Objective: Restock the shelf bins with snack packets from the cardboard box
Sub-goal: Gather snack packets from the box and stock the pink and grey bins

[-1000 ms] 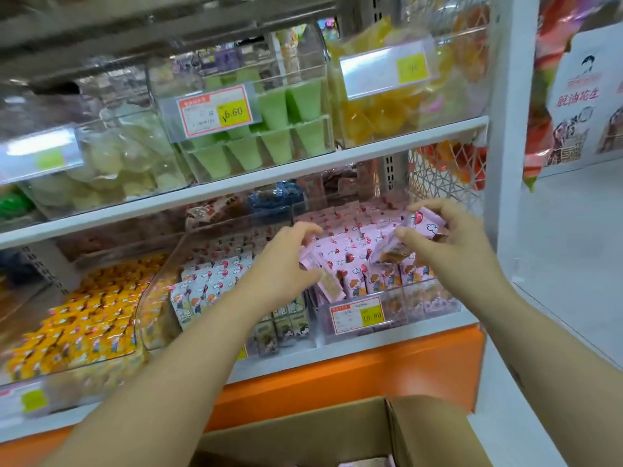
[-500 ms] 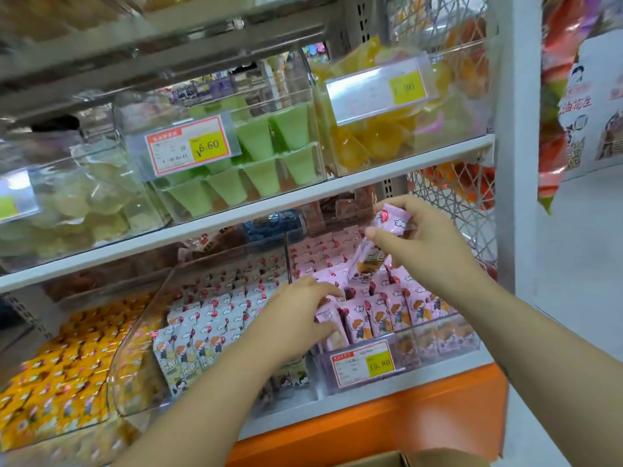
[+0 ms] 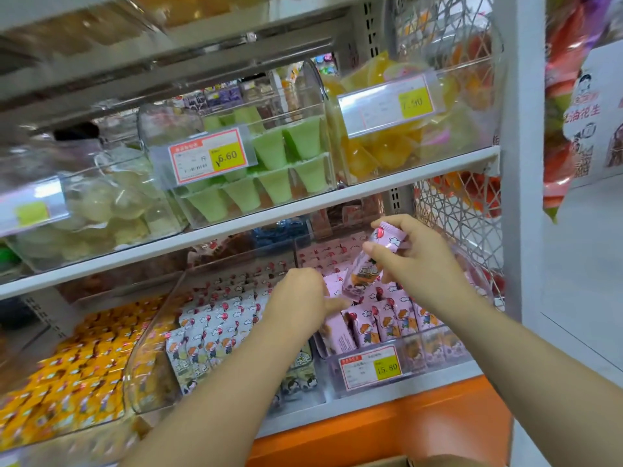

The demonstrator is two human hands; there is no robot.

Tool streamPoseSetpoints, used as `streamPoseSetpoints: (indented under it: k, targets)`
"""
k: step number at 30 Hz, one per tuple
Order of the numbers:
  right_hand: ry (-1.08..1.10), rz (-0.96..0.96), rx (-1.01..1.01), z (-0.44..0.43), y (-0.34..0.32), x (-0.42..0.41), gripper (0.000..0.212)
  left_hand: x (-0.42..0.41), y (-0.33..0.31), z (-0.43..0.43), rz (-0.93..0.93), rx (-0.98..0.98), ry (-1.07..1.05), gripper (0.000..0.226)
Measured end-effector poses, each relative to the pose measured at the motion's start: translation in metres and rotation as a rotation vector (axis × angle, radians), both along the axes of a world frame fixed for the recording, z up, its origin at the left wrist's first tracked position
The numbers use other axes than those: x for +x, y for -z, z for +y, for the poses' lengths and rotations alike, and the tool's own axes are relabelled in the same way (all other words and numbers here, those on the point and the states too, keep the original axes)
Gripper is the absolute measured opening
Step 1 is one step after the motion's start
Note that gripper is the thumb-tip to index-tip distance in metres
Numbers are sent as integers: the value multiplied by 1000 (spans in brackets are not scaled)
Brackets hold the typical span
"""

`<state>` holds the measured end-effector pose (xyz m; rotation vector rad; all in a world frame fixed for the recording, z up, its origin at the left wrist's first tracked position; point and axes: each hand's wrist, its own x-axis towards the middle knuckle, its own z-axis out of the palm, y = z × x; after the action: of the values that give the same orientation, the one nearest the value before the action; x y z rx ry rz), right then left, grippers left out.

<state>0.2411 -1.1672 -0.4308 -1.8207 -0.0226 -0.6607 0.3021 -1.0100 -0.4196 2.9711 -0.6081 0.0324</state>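
My right hand (image 3: 418,264) pinches a pink snack packet (image 3: 365,264) by its upper end, just above the clear bin (image 3: 438,350) on the lower shelf at right. That bin is packed with matching pink packets (image 3: 387,318) standing on end. My left hand (image 3: 298,298) reaches into the same bin's front left corner, fingers among the packets and over a tilted one (image 3: 338,335). Whether it grips anything is hidden. Only a sliver of the cardboard box (image 3: 387,462) shows at the bottom edge.
To the left stand a bin of white packets (image 3: 215,332) and one of orange packets (image 3: 67,365). The shelf above (image 3: 371,188) carries green jelly cups (image 3: 286,156) and yellow jellies (image 3: 387,150) close over my hands. A white post (image 3: 519,197) bounds the right side.
My left hand went down into the pink bin with its packet. My right hand stayed above the bin with its own packet. The view tilted up, and the box almost left the frame.
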Motion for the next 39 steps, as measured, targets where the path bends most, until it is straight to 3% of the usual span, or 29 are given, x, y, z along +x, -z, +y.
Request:
streamPoseSetpoints:
  k: [2, 7, 13, 25, 29, 32, 39]
  targets:
    - [-9, 4, 0, -1, 1, 0, 25, 1, -4, -4, 74, 56, 33, 22]
    - [-4, 22, -16, -6, 6, 3, 28, 9, -11, 3, 112, 126, 151, 46]
    - [-17, 11, -17, -4, 2, 12, 22, 19, 4, 10, 137, 92, 197, 24]
    - [-51, 11, -62, 5, 0, 24, 21, 27, 8, 19, 195, 152, 388, 36]
    - [-63, 12, -75, 9, 3, 20, 20, 25, 15, 22, 169, 83, 347, 31]
    - [-58, 0, -81, 12, 2, 18, 20, 17, 17, 23, 76, 1, 388, 14]
    - [-70, -32, -1, 9, -3, 15, 19, -1, -12, 63, -67, -489, 266, 12]
